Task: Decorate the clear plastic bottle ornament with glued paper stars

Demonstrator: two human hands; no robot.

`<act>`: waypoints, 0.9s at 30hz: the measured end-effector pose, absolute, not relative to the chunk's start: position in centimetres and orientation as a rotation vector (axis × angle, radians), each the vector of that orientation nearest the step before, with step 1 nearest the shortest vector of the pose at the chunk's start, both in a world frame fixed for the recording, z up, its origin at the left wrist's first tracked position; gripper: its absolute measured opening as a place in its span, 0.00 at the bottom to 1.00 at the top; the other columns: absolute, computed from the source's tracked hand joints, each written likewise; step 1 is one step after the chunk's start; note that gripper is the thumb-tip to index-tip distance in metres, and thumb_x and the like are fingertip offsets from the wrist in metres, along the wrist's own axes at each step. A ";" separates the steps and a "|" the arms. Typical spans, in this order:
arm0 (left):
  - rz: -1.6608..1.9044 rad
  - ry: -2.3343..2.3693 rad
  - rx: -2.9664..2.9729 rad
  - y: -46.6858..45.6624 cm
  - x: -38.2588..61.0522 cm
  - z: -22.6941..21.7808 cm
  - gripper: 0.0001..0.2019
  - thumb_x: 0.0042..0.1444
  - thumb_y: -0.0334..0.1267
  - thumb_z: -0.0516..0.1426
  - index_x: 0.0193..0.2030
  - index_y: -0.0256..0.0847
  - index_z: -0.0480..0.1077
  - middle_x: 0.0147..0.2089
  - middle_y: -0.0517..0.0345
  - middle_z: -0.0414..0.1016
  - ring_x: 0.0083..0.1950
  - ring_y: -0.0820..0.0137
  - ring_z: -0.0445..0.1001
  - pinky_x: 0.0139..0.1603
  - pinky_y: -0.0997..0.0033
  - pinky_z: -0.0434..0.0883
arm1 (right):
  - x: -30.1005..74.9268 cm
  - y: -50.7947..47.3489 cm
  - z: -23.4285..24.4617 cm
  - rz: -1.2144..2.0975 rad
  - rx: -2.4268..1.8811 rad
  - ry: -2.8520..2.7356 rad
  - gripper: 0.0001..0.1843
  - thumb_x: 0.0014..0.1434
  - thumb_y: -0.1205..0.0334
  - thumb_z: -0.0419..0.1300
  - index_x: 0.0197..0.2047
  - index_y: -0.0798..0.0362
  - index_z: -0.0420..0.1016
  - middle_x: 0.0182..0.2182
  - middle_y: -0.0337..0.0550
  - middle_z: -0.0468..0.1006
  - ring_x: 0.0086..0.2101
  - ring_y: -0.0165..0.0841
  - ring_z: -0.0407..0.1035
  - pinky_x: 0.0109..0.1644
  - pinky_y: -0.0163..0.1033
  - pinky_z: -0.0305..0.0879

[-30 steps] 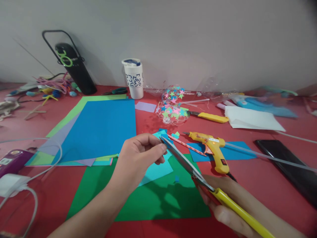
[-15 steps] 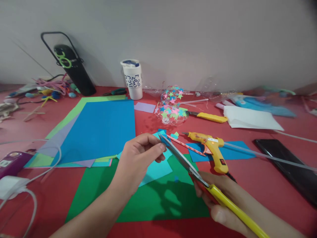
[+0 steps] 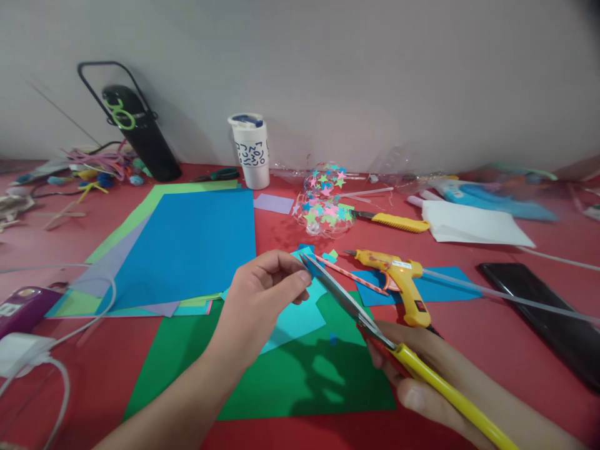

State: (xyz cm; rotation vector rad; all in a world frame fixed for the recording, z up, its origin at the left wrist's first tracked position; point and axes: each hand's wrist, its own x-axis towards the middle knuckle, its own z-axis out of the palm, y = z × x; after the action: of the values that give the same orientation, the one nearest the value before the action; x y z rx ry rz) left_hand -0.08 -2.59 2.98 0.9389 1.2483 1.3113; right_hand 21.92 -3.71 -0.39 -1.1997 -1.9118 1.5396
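My left hand (image 3: 269, 294) is closed in a pinch over the green sheet (image 3: 262, 394), its fingertips at a small piece of blue paper that is mostly hidden. In my right hand (image 3: 422, 369) are scissors (image 3: 344, 300) with yellow and red handles. Their blades point up and left, with the tips right beside my left fingertips. Beneath my hands, light-blue paper (image 3: 300, 325) lies on the green sheet, along with a tiny blue scrap (image 3: 334, 339). A striped paper straw (image 3: 351, 275) lies just behind the blades.
To the right are a yellow glue gun (image 3: 398, 275) on blue paper, a phone (image 3: 539, 319) and a yellow cutter (image 3: 400, 222). Coloured sheets (image 3: 201, 244) are stacked left. A clear star-covered ornament (image 3: 325, 200), white tumbler (image 3: 253, 153) and black bottle (image 3: 145, 137) stand behind.
My hands stay almost in place. The left fingers have shifted very slightly left, and the scissors' blades look a little closer together.
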 end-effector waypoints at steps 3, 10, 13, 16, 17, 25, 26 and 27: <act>1.289 1.260 0.910 -2.7 0.1 2.9 0.03 0.46 0.32 0.60 0.25 0.38 0.70 0.21 0.64 0.70 0.23 0.78 0.67 0.26 0.79 0.65 | 22.1 -3.5 -0.3 1.565 -1.158 -1.955 0.26 0.48 0.31 0.55 0.29 0.48 0.66 0.23 0.40 0.67 0.25 0.35 0.67 0.25 0.35 0.67; 1.311 1.142 0.826 -2.9 0.1 2.4 0.03 0.47 0.32 0.61 0.25 0.39 0.71 0.21 0.65 0.70 0.24 0.80 0.68 0.27 0.81 0.64 | 22.2 -4.0 -0.7 1.592 -1.183 -1.924 0.30 0.47 0.28 0.51 0.32 0.48 0.67 0.25 0.40 0.68 0.25 0.35 0.66 0.24 0.34 0.66; 1.323 1.113 0.816 -3.0 0.0 2.4 0.03 0.48 0.31 0.61 0.25 0.40 0.72 0.22 0.66 0.71 0.24 0.80 0.68 0.27 0.82 0.64 | 22.5 -4.1 -1.6 1.644 -1.107 -1.895 0.31 0.46 0.27 0.51 0.34 0.48 0.68 0.25 0.40 0.68 0.26 0.35 0.66 0.26 0.34 0.66; 1.321 1.136 0.848 -3.0 0.1 2.4 0.04 0.48 0.31 0.61 0.25 0.39 0.72 0.21 0.66 0.70 0.23 0.80 0.67 0.26 0.82 0.64 | 22.9 -4.1 -2.1 1.693 -1.087 -1.879 0.29 0.47 0.30 0.54 0.35 0.48 0.69 0.26 0.41 0.69 0.29 0.36 0.67 0.29 0.35 0.67; 1.320 1.151 0.857 -3.0 0.2 2.4 0.04 0.47 0.31 0.61 0.24 0.39 0.71 0.21 0.66 0.70 0.23 0.80 0.67 0.25 0.82 0.64 | 23.0 -4.1 -2.2 1.697 -1.087 -1.870 0.28 0.48 0.31 0.54 0.35 0.48 0.69 0.26 0.41 0.69 0.29 0.37 0.67 0.29 0.35 0.67; 1.333 1.183 0.839 -3.2 0.8 1.9 0.05 0.45 0.32 0.62 0.24 0.39 0.70 0.20 0.65 0.69 0.23 0.79 0.67 0.25 0.81 0.63 | 22.5 -3.9 -0.5 1.638 -1.187 -1.931 0.26 0.50 0.33 0.55 0.34 0.49 0.68 0.26 0.40 0.66 0.27 0.35 0.66 0.28 0.35 0.67; 1.329 1.176 0.827 -3.2 0.8 1.9 0.05 0.45 0.32 0.62 0.23 0.39 0.70 0.19 0.65 0.69 0.23 0.79 0.67 0.25 0.81 0.64 | 22.4 -3.9 -0.3 1.594 -1.201 -1.948 0.26 0.50 0.32 0.54 0.33 0.49 0.68 0.26 0.40 0.67 0.27 0.35 0.66 0.27 0.35 0.67; 1.327 1.169 0.815 -3.2 0.8 2.0 0.05 0.45 0.32 0.62 0.23 0.39 0.70 0.20 0.65 0.69 0.23 0.79 0.67 0.25 0.81 0.64 | 22.3 -4.0 0.0 1.545 -1.220 -1.955 0.27 0.49 0.31 0.54 0.33 0.49 0.68 0.25 0.40 0.67 0.27 0.35 0.67 0.27 0.35 0.67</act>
State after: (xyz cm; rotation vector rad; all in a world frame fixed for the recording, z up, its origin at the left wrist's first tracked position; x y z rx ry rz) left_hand 0.83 -3.17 1.95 0.8154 1.1685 1.3266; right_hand 22.27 -3.96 -0.04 -1.2197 -1.9554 1.5450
